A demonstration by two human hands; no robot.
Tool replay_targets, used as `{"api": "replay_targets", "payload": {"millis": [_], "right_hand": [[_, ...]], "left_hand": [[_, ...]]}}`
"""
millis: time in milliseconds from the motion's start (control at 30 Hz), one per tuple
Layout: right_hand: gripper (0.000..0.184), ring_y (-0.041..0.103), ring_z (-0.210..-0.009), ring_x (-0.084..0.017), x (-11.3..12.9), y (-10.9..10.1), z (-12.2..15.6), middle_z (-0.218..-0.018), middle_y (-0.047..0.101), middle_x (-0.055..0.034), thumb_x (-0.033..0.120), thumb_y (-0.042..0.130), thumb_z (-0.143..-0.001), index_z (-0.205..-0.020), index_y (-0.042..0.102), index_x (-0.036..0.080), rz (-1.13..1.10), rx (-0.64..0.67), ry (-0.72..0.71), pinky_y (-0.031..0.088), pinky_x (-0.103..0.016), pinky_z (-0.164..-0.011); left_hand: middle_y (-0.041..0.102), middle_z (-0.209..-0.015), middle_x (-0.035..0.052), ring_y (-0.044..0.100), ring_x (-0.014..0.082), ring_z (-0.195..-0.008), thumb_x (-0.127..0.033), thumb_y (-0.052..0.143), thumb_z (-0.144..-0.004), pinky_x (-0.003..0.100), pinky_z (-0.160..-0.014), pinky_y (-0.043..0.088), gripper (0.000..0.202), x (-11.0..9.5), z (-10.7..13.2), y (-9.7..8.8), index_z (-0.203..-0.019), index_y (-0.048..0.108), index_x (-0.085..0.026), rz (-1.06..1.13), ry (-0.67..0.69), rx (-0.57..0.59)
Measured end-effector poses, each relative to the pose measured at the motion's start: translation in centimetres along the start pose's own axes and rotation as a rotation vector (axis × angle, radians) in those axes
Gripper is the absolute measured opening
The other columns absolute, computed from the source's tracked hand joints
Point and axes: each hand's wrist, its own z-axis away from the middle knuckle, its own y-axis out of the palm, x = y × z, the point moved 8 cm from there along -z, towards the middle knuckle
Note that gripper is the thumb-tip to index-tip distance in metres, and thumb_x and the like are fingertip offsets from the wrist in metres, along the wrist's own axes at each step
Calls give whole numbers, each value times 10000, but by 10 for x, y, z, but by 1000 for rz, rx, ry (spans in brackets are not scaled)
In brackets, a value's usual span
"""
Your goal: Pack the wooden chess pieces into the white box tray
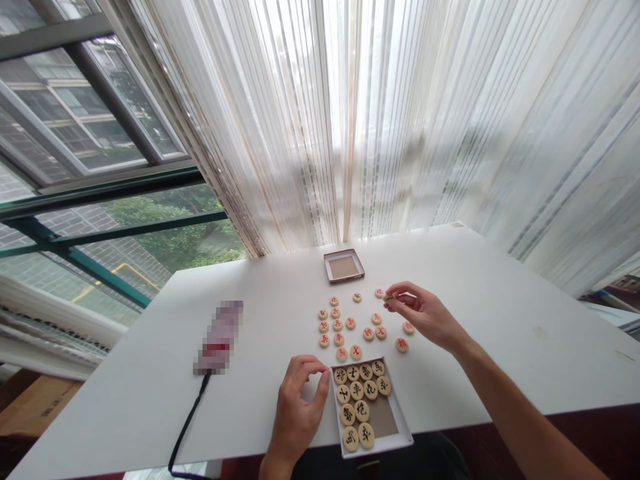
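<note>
With thumb and index finger pinched, my left hand [299, 407] grips the upper left corner of an open shallow box [403, 423]. Several wooden xiangqi pieces with black characters [370, 389] lie face up in rows inside it, and its cardboard bottom shows at the lower right. My right hand [417, 310] is raised over the table's right side, holding a xiangqi piece [389, 298] between its fingertips; the piece's marking is hidden. Loose pieces, mostly with red characters [351, 323], are scattered beyond the box. Among them are a black-marked piece [357, 297] and another black-marked piece [323, 314].
A shallow box lid [345, 266] lies on the white table [280, 300] near its far edge. To the left is a blurred-out phone-like object [219, 337] with a black cable [191, 417]. Sheer striped curtains [400, 133] hang behind the table, beside a window.
</note>
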Motion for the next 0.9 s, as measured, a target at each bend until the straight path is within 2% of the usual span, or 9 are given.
{"api": "replay_targets", "payload": {"millis": [100,167,267,333,400,500,633,733,900], "right_hand": [[466,731,-882,-251,-8,-28,0,-906,733,-69,593,727,-802,-1048,662,203,44,-83,29,578,-359,-764],[457,724,-832,-240,-13,-44,10,-880,721,-63,580,738,-799,-1050,672,203,68,-136,50,571,-351,-743],[417,688,-759,-211,-20,-52,35,-852,724,-65,562,725,-820,-1038,700,207,94,-152,83,566,-340,-718],[405,663,-713,-203,-25,-41,55,-794,716,-59,545,733,-817,-1043,721,208,96,-92,125,565,-325,-665],[375,635,-668,-187,-28,-20,73,-776,705,-51,529,722,-828,-1019,735,207,91,3,163,545,-294,-587],[290,621,-706,-180,-28,16,92,-761,681,-21,486,667,-883,-989,728,223,167,130,187,534,-288,-658],[176,610,-727,-173,-23,53,105,-841,708,-3,417,625,-920,-915,709,262,328,197,158,479,-267,-632],[129,619,-737,-178,-25,65,113,-885,711,3,368,595,-937,-905,678,274,428,186,133,477,-277,-642],[147,619,-705,-200,-32,70,122,-857,686,-14,383,560,-950,-903,644,272,635,124,85,484,-327,-665]], "left_hand": [[626,-979,58,628,214,-959,-258,573,-956,340,-826,543,85,-1,1,2,-942,649,-223,-3,10,17],[628,-979,57,630,213,-958,-257,572,-956,341,-829,546,86,-1,1,3,-948,652,-226,-6,5,33],[626,-993,60,631,214,-964,-259,575,-953,345,-835,552,86,-3,2,5,-949,656,-228,5,-2,54],[622,-1009,64,631,216,-974,-259,578,-950,351,-847,555,85,-6,2,7,-950,656,-227,16,4,84],[619,-1017,71,631,220,-974,-258,579,-945,358,-848,558,84,-8,2,10,-952,656,-224,16,11,116],[618,-1024,78,634,217,-935,-260,581,-938,357,-822,565,87,-11,3,13,-954,658,-221,6,12,148],[620,-1027,66,637,195,-867,-252,609,-916,323,-762,570,76,-12,2,14,-959,666,-228,4,-2,179],[621,-992,51,635,186,-838,-246,635,-896,306,-742,565,59,-13,2,14,-939,673,-230,-4,-15,180],[619,-901,29,620,184,-798,-234,637,-893,300,-714,544,35,-12,2,15,-896,672,-231,-32,-41,205]]}}
